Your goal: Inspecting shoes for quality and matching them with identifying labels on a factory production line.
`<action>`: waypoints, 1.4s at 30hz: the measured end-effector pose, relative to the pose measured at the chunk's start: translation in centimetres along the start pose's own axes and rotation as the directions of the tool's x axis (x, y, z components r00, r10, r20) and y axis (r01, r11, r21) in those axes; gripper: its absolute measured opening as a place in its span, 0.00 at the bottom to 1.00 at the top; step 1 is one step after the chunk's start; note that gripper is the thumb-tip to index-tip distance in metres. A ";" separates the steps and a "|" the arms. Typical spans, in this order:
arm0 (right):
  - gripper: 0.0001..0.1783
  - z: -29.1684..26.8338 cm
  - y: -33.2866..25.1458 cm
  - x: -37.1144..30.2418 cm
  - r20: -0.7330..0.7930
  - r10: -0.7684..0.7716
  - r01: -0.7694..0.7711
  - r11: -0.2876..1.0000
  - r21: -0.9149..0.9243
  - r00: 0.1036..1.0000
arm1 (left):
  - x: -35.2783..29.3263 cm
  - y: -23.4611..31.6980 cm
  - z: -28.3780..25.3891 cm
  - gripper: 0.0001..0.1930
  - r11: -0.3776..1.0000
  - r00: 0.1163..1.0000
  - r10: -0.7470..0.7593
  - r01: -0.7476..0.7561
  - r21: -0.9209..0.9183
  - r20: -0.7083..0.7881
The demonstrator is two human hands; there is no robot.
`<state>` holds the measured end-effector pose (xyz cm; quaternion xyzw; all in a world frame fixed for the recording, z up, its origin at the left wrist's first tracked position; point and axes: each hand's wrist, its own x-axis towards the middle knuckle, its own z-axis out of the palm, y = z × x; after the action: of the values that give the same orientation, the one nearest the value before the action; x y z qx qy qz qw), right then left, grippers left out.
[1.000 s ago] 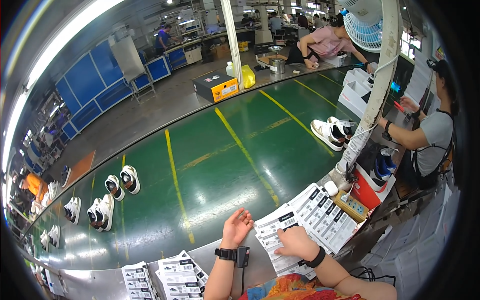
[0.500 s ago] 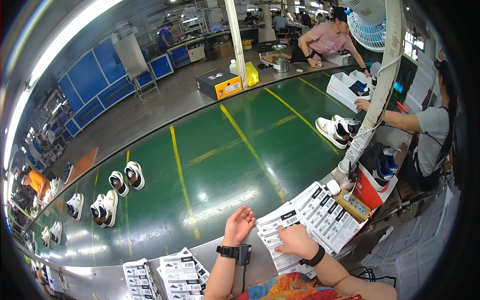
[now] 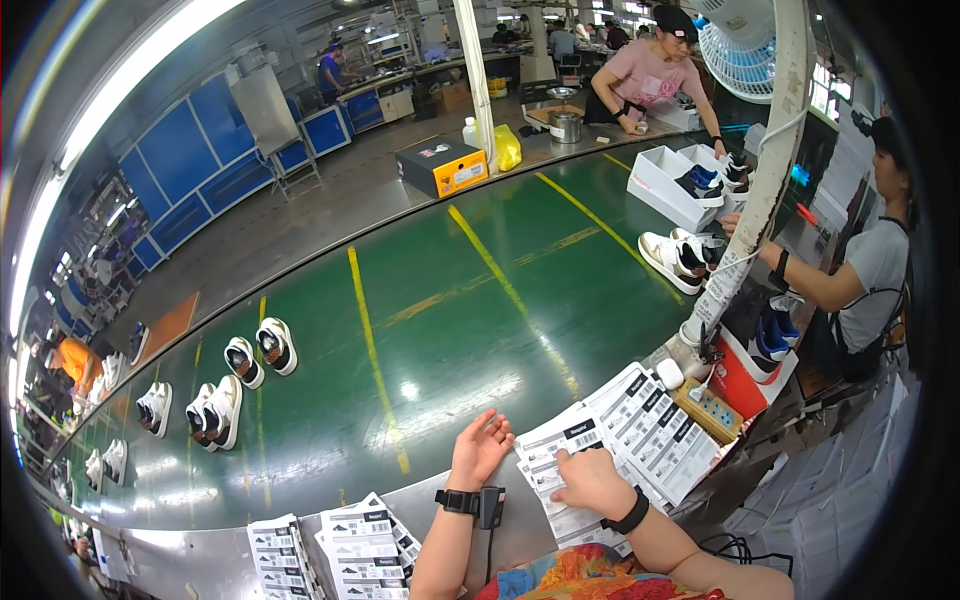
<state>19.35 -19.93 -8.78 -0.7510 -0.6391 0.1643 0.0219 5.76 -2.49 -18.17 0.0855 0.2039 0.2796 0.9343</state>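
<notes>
My left hand is open over the near edge of the green conveyor belt, palm turned up and fingers loosely bent, with nothing in it. To its right, my right hand rests on a stack of printed label sheets. The index finger and thumb stand apart on the paper; the other fingers are partly hidden beneath the hand. More label sheets fan out just beyond it to the right. Each wrist wears a black band, and the left one also carries a small box with a cable.
Several white-and-brown sneakers stand on the belt at left. Another pair sits at right near a white shoebox. Two co-workers handle things there. A pole, power strip and red box border my right; label stacks lie front left.
The belt's stripes and sneakers have shifted slightly right. The white shoebox has moved left, and the co-worker at right has drawn an arm back. My hands hold nearly the same pose.
</notes>
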 end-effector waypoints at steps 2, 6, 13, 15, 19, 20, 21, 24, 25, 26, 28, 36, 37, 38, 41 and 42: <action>0.30 0.1 0.0 0.0 0.003 0.003 -0.003 1.000 -0.002 1.000 | -0.1 0.0 0.2 0.12 1.000 1.000 0.004 -0.004 0.002 -0.001; 0.29 0.2 -0.1 0.0 -0.003 0.007 -0.007 1.000 -0.009 1.000 | -0.3 0.0 0.5 0.10 1.000 1.000 0.008 -0.008 0.003 -0.019; 0.29 0.2 -0.2 -0.1 -0.016 0.016 -0.016 1.000 0.001 1.000 | 0.0 0.0 -0.1 0.12 1.000 1.000 0.001 -0.001 -0.010 -0.014; 0.29 0.2 -0.3 -0.1 -0.018 0.010 -0.010 1.000 -0.014 1.000 | 0.2 0.0 -0.3 0.12 1.000 1.000 0.000 0.000 -0.005 0.012; 0.29 0.2 -0.3 0.0 0.016 0.015 -0.014 0.999 -0.048 1.000 | 0.3 0.0 -0.6 0.12 1.000 1.000 0.002 -0.002 -0.007 0.008; 0.29 0.2 -0.3 0.0 0.017 0.014 -0.013 0.999 -0.048 1.000 | 0.3 0.0 -0.6 0.12 1.000 1.000 -0.001 0.001 0.000 0.017; 0.29 0.3 -0.3 0.0 0.012 0.015 -0.014 0.999 -0.049 1.000 | 0.3 -0.1 -0.6 0.12 1.000 1.000 0.001 -0.001 0.002 0.018; 0.29 0.3 -0.3 0.0 0.004 0.014 -0.014 0.999 -0.051 1.000 | 0.2 -0.1 -0.5 0.12 1.000 1.000 0.005 -0.005 0.009 0.017; 0.29 0.4 -0.3 0.0 -0.001 0.012 -0.012 0.999 -0.052 1.000 | 0.2 0.0 -0.4 0.12 1.000 1.000 0.010 -0.010 0.010 0.003; 0.29 0.4 -0.3 0.0 -0.001 0.012 -0.012 0.999 -0.051 1.000 | 0.2 -0.1 -0.4 0.12 1.000 1.000 0.007 -0.007 0.015 0.015; 0.29 0.4 -0.3 0.0 -0.004 0.015 -0.015 0.999 -0.049 1.000 | 0.2 -0.1 -0.4 0.12 1.000 1.000 0.004 -0.004 0.005 0.011; 0.28 0.4 -0.3 -0.1 -0.028 0.003 -0.004 1.000 -0.027 1.000 | 0.2 -0.1 -0.4 0.12 1.000 1.000 0.003 -0.003 0.011 0.015; 0.28 0.5 -0.2 -0.1 -0.039 0.013 -0.013 1.000 0.003 0.999 | 0.2 -0.1 -0.4 0.12 1.000 1.000 0.003 -0.003 0.002 0.018; 0.28 0.5 -0.2 -0.1 -0.045 0.004 -0.004 1.000 -0.002 0.999 | 0.2 -0.1 -0.3 0.12 1.000 1.000 -0.004 0.004 0.012 0.013; 0.28 0.7 -0.1 -0.2 -0.036 0.008 -0.008 1.000 -0.003 0.999 | 0.2 -0.1 -0.3 0.12 1.000 1.000 -0.005 0.005 0.016 0.014; 0.29 0.7 -0.1 -0.1 -0.037 0.006 -0.006 1.000 -0.010 0.999 | 0.2 -0.1 -0.3 0.12 1.000 1.000 -0.005 0.005 0.015 0.013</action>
<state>19.01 -20.17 -9.38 -0.7561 -0.6371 0.1471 0.0297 5.85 -2.42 -18.50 0.0936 0.2001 0.2754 0.9356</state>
